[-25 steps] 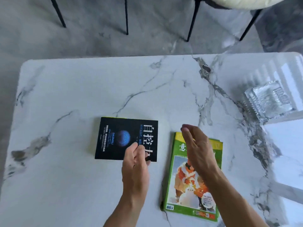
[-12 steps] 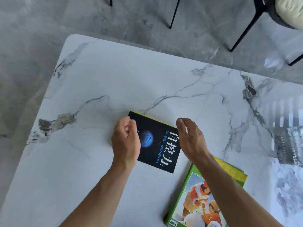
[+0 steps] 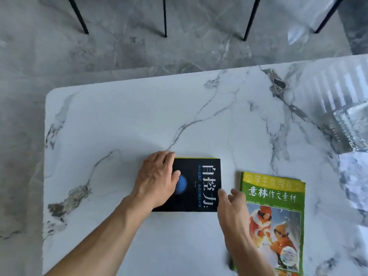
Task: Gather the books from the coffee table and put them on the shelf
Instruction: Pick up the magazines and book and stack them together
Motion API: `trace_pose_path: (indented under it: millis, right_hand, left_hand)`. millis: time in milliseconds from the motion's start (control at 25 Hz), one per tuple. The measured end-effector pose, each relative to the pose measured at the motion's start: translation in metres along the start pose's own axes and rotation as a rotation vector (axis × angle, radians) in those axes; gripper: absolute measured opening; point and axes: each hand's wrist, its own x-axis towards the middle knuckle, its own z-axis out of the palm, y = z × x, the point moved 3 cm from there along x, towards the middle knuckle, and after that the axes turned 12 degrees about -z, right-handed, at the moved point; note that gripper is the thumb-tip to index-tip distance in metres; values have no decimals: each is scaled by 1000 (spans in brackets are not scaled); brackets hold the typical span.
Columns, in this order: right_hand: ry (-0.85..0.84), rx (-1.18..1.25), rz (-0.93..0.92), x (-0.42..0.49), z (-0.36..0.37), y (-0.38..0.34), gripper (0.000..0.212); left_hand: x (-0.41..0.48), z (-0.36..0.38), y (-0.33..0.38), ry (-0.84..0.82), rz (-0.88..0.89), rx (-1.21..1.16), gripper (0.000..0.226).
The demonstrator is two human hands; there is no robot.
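Note:
A black book [image 3: 201, 186] with white lettering and a blue disc lies flat on the white marble coffee table [image 3: 139, 120]. My left hand [image 3: 157, 178] rests palm down over the book's left part, fingers curled past its left edge. My right hand [image 3: 231, 208] sits at the book's right edge, fingers apart, its thumb touching the cover. To the right lies a green book [image 3: 278, 198] with a picture of figures in orange, stacked on a thinner one whose edge shows at the left; my right forearm hides its lower left corner.
A clear glass tray-like object [image 3: 346, 128] stands at the table's right edge. Black chair legs [image 3: 164, 16] stand on the grey marble floor beyond the far edge. Bare tabletop stretches left of and beyond the books.
My left hand has settled flat on the black book's left side. My right hand dropped to its right edge. The view swung so the book lies square to me.

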Motion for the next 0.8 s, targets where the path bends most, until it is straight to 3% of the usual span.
trace_pose_path:
  millis: [120,240,400,600,800]
  right_hand:
    - [66,140,197,-16,25,20,58]
    - [186,324,420,-23,38,24,44]
    - [179,697,610,-32,48,10,31]
    - [211,742,567,-20,47,4,20]
    - [169,657,389,-7,17,-2,15]
  left_hand:
    - [11,9,8,-90,68,88,53]
    - [19,13,9,-79,75,131,52]
    - [19,16,7,-82,76,185,45]
    - [17,19,4,-187,-17,67,41]
    - [4,2,14,-313,-28,-249,24]
